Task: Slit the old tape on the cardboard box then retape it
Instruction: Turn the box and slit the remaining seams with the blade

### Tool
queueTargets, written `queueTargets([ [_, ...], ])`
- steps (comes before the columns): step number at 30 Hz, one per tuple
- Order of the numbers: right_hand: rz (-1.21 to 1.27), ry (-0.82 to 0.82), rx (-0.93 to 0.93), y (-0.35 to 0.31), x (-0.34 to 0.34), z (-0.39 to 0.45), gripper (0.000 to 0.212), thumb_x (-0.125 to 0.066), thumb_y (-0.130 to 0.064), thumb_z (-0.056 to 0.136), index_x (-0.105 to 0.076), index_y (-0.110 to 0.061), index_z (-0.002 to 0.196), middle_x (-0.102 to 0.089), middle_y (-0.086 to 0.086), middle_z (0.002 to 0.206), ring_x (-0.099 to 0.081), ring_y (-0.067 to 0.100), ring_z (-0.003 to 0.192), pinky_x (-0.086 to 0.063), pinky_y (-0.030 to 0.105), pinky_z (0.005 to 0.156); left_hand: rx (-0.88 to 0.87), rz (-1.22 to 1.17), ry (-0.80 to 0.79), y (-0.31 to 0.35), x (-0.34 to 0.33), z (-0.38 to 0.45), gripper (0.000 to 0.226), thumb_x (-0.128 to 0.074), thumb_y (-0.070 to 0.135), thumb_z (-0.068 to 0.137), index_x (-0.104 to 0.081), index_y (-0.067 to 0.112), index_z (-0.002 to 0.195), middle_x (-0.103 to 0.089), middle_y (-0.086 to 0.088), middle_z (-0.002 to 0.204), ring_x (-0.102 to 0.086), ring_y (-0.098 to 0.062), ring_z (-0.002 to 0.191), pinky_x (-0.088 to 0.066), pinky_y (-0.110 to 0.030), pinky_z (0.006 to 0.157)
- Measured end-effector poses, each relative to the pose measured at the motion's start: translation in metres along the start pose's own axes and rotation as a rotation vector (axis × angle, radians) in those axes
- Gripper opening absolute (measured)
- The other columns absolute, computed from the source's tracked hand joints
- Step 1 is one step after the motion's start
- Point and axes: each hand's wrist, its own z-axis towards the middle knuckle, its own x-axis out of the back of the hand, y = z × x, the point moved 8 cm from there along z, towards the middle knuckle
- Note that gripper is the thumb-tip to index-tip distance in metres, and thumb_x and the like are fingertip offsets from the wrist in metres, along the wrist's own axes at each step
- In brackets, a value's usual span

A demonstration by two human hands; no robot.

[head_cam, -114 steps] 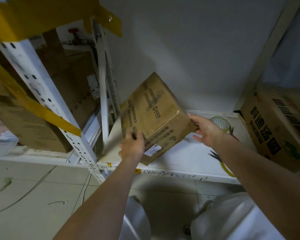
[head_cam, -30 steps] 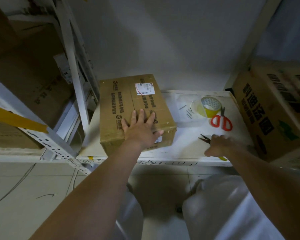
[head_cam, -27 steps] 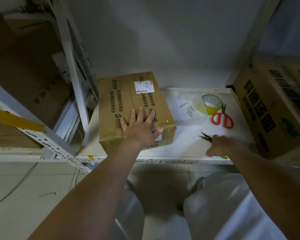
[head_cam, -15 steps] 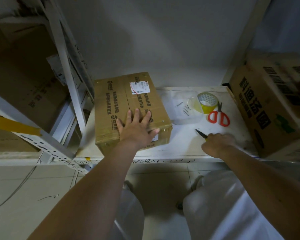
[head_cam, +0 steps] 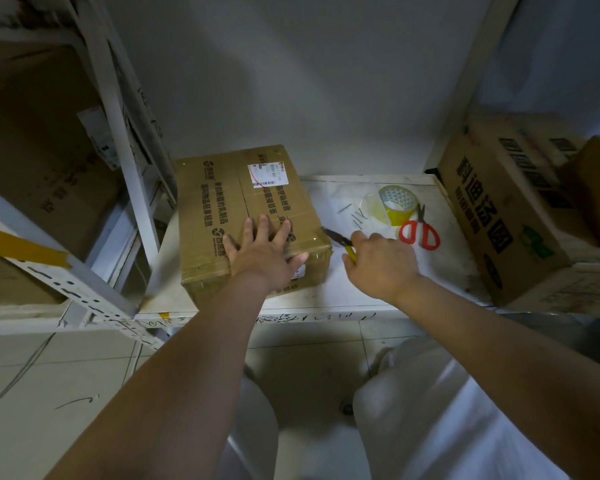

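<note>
Lifted toward the box [head_cam: 246,209], right hand [head_cam: 378,263] pinches a cutter [head_cam: 340,241]; left hand [head_cam: 262,252] spread flat.

- My left hand [head_cam: 264,252] lies flat, palm down, fingers spread, arm stretched forward from lower left.
- My right hand [head_cam: 381,263] is curled closed in a grip, knuckles up, thumb side toward my left hand.
- Both forearms are bare and extended; the hands sit near each other, apart.

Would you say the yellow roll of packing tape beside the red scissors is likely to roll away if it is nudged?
Probably not: the yellow roll of packing tape seems to lie flat on the white shelf, its hole facing up. Being a hollow ring, it looks light, so it may slide. The red-handled scissors alongside might block it.
</note>
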Motion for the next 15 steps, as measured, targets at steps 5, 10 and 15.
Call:
queueTargets([
  [5, -0.132, -0.215, -0.088, -0.02, 0.005, -0.006, 0.032, -0.038, -0.033, 0.095, -0.048, -0.014, 0.119, -0.061, 0.008, 0.109, -0.059, 0.029, 0.1, -0.038, 0.033, 0.07, 0.016, 0.002, -0.017, 0.0, -0.001, 0.0, 0.076, -0.025, 0.072, 0.088, 0.006, 0.041, 0.149, 0.015, 0.001, 0.16, 0.018, -0.028, 0.146, 0.006, -0.065, 0.112],
  [10, -0.172, -0.323, -0.157, -0.031, 0.01, -0.009, 0.035, -0.042, -0.024, 0.091, -0.047, -0.013, 0.124, -0.059, 0.005, 0.111, -0.057, 0.026, 0.104, -0.04, 0.033, 0.074, 0.028, 0.003, -0.032, 0.001, -0.001, -0.001, 0.075, -0.025, 0.072, 0.088, 0.006, 0.041, 0.15, 0.016, 0.001, 0.16, 0.018, -0.028, 0.146, 0.005, -0.065, 0.112],
  [15, -0.163, -0.403, -0.214, -0.04, 0.01, -0.011, 0.042, -0.044, -0.025, 0.09, -0.044, -0.012, 0.129, -0.057, 0.006, 0.119, -0.054, 0.026, 0.111, -0.041, 0.035, 0.081, 0.032, 0.003, -0.031, 0.001, -0.001, -0.001, 0.075, -0.026, 0.071, 0.089, 0.006, 0.041, 0.15, 0.016, 0.001, 0.16, 0.018, -0.028, 0.146, 0.005, -0.065, 0.112],
])
